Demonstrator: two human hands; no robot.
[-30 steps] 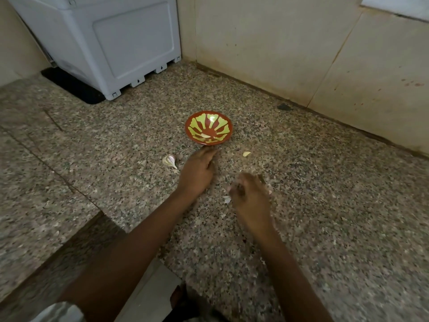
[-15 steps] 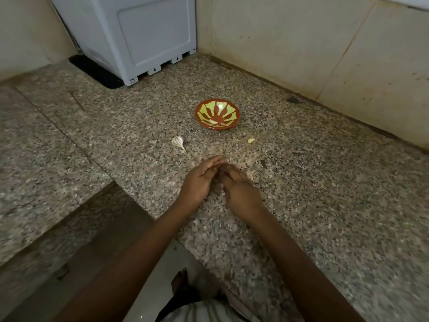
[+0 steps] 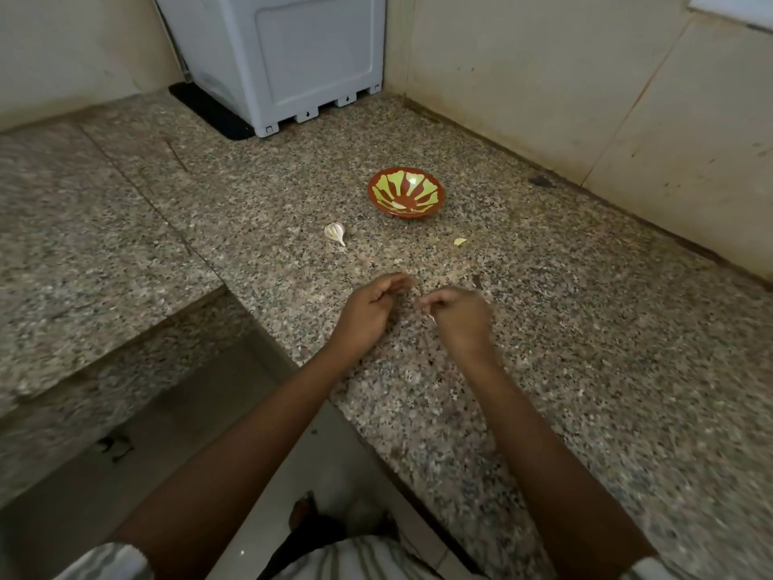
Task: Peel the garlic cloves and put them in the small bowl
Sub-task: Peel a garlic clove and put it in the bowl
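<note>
Head view: the counter is carrying everything, and a white box is sitting at the back corner. The left hand is hovering low over the counter with its fingers curling toward the thumb. Cannot tell if they are pinching anything; the inside is hidden. The right hand is working just beside it, fingers pinching a pale sliver, likely skin. The bowl is standing upright well beyond both hands; its pattern is masking whatever is inside. A clove, unpeeled, is lying near the bowl's front left, apart from it. A pale chip is lying at the bowl's front right, too small to identify.

Risks: the sliver could be sticking to the fingers and getting carried to the bowl. Anything peeled here could be slipping out and vanishing on the speckled counter, or rolling off the near edge.

Counts: two hands, one box, one bowl, one clove, one sliver, one chip.
</note>
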